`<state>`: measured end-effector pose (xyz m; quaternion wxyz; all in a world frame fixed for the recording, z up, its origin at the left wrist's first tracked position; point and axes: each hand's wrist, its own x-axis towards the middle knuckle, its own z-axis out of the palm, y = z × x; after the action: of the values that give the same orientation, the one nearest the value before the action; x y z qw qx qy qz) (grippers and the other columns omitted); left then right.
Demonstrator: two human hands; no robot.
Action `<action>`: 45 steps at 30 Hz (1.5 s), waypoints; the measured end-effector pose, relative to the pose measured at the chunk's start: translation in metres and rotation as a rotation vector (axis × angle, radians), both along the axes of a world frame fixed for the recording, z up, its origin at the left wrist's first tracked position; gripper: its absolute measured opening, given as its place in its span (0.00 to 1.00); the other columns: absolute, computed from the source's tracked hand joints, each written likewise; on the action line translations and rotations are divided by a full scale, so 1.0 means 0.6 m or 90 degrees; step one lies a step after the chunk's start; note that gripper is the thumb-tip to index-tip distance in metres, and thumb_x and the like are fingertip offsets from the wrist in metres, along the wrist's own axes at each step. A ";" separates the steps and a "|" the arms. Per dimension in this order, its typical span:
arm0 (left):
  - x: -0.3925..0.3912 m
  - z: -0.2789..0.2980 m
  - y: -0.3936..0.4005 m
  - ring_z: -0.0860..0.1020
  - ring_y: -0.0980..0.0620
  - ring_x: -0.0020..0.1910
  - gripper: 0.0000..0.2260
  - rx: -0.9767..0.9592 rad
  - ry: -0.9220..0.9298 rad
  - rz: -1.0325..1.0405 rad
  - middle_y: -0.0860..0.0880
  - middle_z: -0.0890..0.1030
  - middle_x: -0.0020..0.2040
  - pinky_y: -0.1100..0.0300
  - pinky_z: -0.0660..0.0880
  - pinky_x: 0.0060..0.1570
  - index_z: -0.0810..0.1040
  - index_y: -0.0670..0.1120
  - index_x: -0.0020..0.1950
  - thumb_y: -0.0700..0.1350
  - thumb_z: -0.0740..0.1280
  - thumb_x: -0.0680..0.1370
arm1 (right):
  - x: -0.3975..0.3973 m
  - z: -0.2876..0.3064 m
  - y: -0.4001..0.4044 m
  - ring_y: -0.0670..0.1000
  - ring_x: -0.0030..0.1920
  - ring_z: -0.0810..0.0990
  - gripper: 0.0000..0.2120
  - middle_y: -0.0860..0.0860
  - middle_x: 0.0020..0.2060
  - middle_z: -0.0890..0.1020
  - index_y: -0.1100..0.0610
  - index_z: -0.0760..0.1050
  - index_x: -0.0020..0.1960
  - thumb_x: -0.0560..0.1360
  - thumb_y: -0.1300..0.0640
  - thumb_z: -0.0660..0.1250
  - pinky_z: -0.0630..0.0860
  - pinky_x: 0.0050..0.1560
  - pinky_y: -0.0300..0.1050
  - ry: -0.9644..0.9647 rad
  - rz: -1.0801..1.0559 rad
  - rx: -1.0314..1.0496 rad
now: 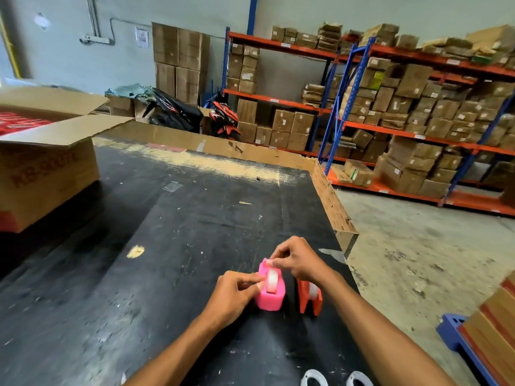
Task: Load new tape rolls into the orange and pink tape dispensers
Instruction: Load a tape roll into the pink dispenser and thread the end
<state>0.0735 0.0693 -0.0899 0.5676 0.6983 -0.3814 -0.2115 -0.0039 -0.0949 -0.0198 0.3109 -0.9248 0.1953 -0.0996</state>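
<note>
A pink tape dispenser (269, 298) stands on the black table (172, 232) with a clear tape roll (272, 280) seated in it. My left hand (235, 293) grips the dispenser's left side, thumb at the roll. My right hand (298, 260) pinches the tape end at the dispenser's front tip. An orange tape dispenser (310, 299) stands just to the right of the pink one, with a tape roll inside, partly hidden by my right wrist.
Two empty white tape cores (315, 378) (359, 378) lie at the near table edge. An open cardboard box (44, 157) sits at the table's left. The table's right edge has a raised wooden rim (331, 196). Shelves of cartons (404, 112) stand beyond.
</note>
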 end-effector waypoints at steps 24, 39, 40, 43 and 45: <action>0.008 -0.007 0.001 0.80 0.60 0.59 0.11 -0.007 0.062 -0.036 0.53 0.83 0.59 0.55 0.75 0.64 0.84 0.51 0.55 0.43 0.72 0.73 | 0.057 -0.002 -0.064 0.45 0.34 0.79 0.06 0.53 0.35 0.85 0.60 0.85 0.44 0.71 0.59 0.72 0.73 0.33 0.33 0.120 -0.007 0.041; 0.004 0.004 0.005 0.81 0.63 0.56 0.10 0.014 0.053 -0.028 0.53 0.84 0.57 0.59 0.76 0.62 0.85 0.51 0.54 0.44 0.73 0.74 | -0.016 0.011 -0.022 0.53 0.48 0.83 0.13 0.53 0.47 0.86 0.57 0.83 0.51 0.76 0.50 0.64 0.79 0.50 0.51 0.106 -0.042 -0.001; 0.003 0.005 0.005 0.81 0.62 0.56 0.09 0.018 0.058 -0.028 0.53 0.84 0.57 0.59 0.76 0.63 0.85 0.51 0.53 0.44 0.73 0.73 | -0.029 0.012 -0.022 0.53 0.52 0.82 0.13 0.54 0.52 0.85 0.56 0.82 0.54 0.76 0.51 0.65 0.79 0.54 0.52 0.086 -0.071 -0.030; 0.001 0.011 0.004 0.82 0.65 0.52 0.09 0.023 0.056 -0.033 0.54 0.85 0.54 0.60 0.76 0.62 0.85 0.55 0.49 0.42 0.73 0.73 | -0.067 0.016 -0.019 0.53 0.62 0.78 0.20 0.54 0.62 0.80 0.55 0.76 0.64 0.74 0.50 0.67 0.75 0.62 0.51 0.063 -0.155 -0.087; 0.000 0.012 0.004 0.82 0.64 0.51 0.09 0.028 0.048 -0.038 0.53 0.86 0.53 0.58 0.76 0.62 0.85 0.55 0.49 0.41 0.73 0.73 | -0.092 0.020 -0.013 0.53 0.64 0.76 0.23 0.55 0.64 0.78 0.55 0.73 0.67 0.74 0.50 0.68 0.73 0.63 0.50 0.058 -0.182 -0.063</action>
<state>0.0736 0.0717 -0.0826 0.5597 0.6902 -0.3760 -0.2627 -0.0591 -0.1029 -0.0081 0.2382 -0.9055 0.3337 -0.1099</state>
